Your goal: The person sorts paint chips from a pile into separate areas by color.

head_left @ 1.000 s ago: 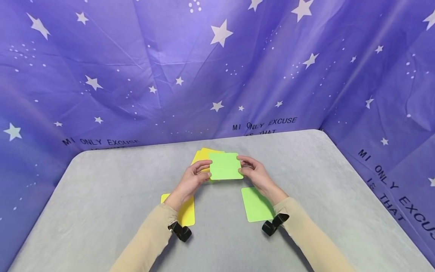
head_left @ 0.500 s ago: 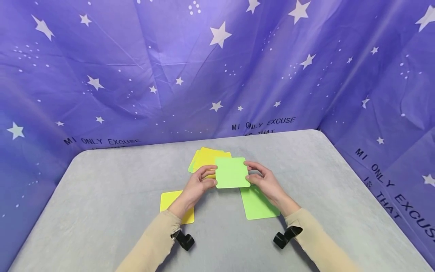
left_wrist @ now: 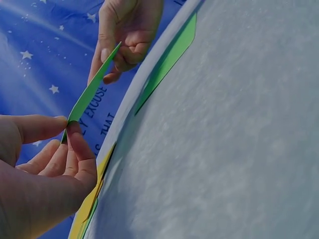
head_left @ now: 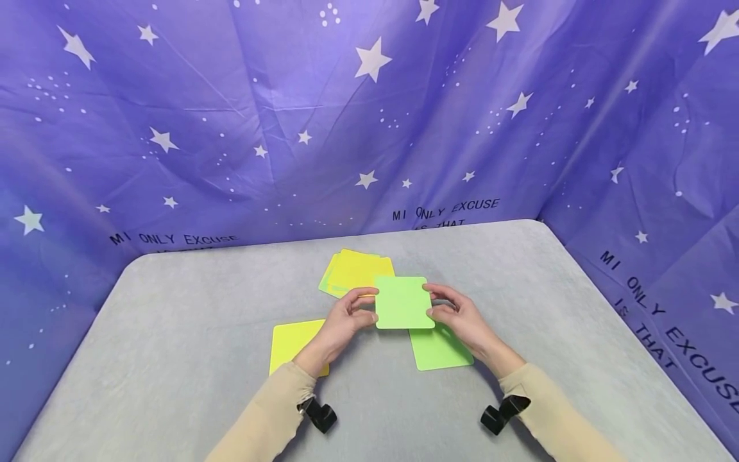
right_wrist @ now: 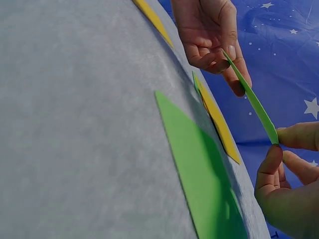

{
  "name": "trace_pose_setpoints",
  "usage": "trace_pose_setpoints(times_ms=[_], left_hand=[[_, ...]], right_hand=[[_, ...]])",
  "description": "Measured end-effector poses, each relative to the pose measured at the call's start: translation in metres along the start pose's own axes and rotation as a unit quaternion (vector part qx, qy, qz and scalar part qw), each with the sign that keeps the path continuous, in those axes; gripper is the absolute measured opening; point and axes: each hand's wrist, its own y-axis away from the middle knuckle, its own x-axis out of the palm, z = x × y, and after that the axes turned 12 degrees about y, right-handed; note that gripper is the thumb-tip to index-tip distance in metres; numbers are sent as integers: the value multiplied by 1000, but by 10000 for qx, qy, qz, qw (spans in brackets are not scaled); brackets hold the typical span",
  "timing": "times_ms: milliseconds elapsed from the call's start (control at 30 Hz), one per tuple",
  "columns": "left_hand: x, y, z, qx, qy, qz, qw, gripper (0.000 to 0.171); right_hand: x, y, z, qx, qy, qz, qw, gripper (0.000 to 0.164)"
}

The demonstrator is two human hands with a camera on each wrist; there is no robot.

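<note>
A square green card point(head_left: 403, 303) is held up over the table between both hands. My left hand point(head_left: 342, 326) pinches its left edge with thumb and fingers; my right hand point(head_left: 466, 322) pinches the right edge. Both wrist views show the card point(left_wrist: 92, 92) nearly edge-on and raised off the tabletop. Partly covered by it in the head view, another green card point(head_left: 440, 350) lies flat below the right hand. Behind the left hand sits a loose stack of yellow and green cards point(head_left: 359, 269), a yellow one on top. A yellow card point(head_left: 293, 343) lies beside the left wrist, partly hidden by it.
The grey table point(head_left: 190, 333) has rounded far corners. A purple curtain point(head_left: 300, 115) with white stars and black lettering hangs behind it and along the right side. Black wrist cameras point(head_left: 320, 416) are strapped over beige sleeves.
Both hands have carried the green card away from the stack, toward the person and to the right, to just above the flat green card. More of the stack now shows.
</note>
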Motion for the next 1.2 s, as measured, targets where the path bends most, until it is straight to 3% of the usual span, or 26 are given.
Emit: trace_pose_setpoints(times_ms=[267, 633, 867, 1200], left_hand=[[8, 2, 7, 9, -70, 80, 9999, 54], [22, 4, 16, 59, -184, 379, 9991, 51], [30, 6, 20, 48, -387, 466, 9982, 52], [44, 7, 21, -136, -802, 444, 9957, 50]], right_hand=[[-9, 11, -4, 76, 508, 63, 9987, 55], [-22, 28, -8, -260, 973, 49, 9949, 52], [-31, 34, -9, -620, 1582, 79, 9854, 48], [-40, 44, -16, -1068, 2057, 249, 9724, 45]])
